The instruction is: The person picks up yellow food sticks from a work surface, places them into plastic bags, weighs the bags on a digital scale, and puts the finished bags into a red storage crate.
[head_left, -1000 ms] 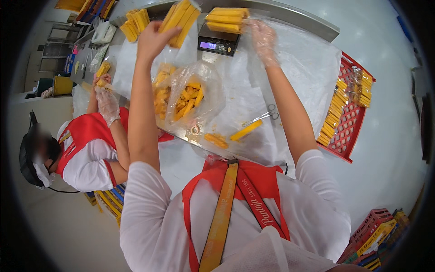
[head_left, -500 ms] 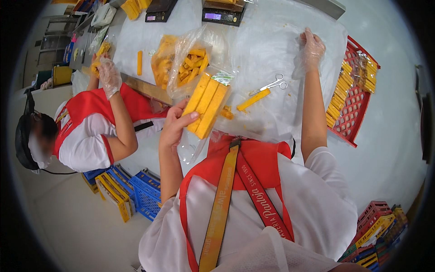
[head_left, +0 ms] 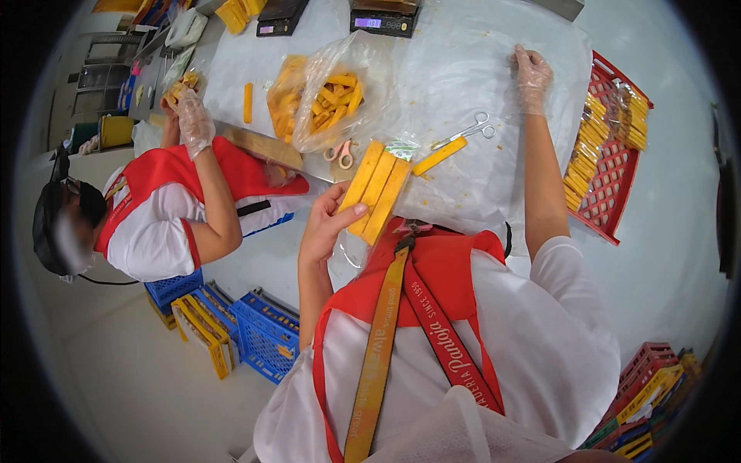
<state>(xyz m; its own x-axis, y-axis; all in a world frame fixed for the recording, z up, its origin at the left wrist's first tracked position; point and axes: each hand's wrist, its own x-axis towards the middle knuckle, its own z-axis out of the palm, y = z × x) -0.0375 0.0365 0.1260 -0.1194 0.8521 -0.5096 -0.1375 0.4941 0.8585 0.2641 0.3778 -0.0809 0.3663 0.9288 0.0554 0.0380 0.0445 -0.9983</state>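
My bare left hand (head_left: pixel 323 230) grips a clear bag of yellow sticks (head_left: pixel 380 191), thumb across its front. The sticks lie side by side in the bag, held slantwise in front of my apron. My right hand (head_left: pixel 532 77), in a clear plastic glove, is closed over the white-covered table at the far right; whatever its fingers may pinch is hidden. Between the hands, a loose yellow stick (head_left: pixel 441 156) lies beside steel scissors (head_left: pixel 466 132). Beyond my left hand are scissors with pinkish handles (head_left: pixel 345 160) and a large open plastic bag (head_left: pixel 363 58) full of yellow sticks.
A red crate (head_left: pixel 607 181) holding bagged sticks stands by the table's right edge. Two scales (head_left: pixel 384 23) sit at the back. At left, a co-worker (head_left: pixel 166 204) in a red apron handles yellow pieces. Blue crates (head_left: pixel 266 332) stand below the table.
The bag in my left hand is lower and further right, uncovering the pinkish-handled scissors. My right hand stays closed in nearly the same place. The co-worker's hands have shifted slightly.
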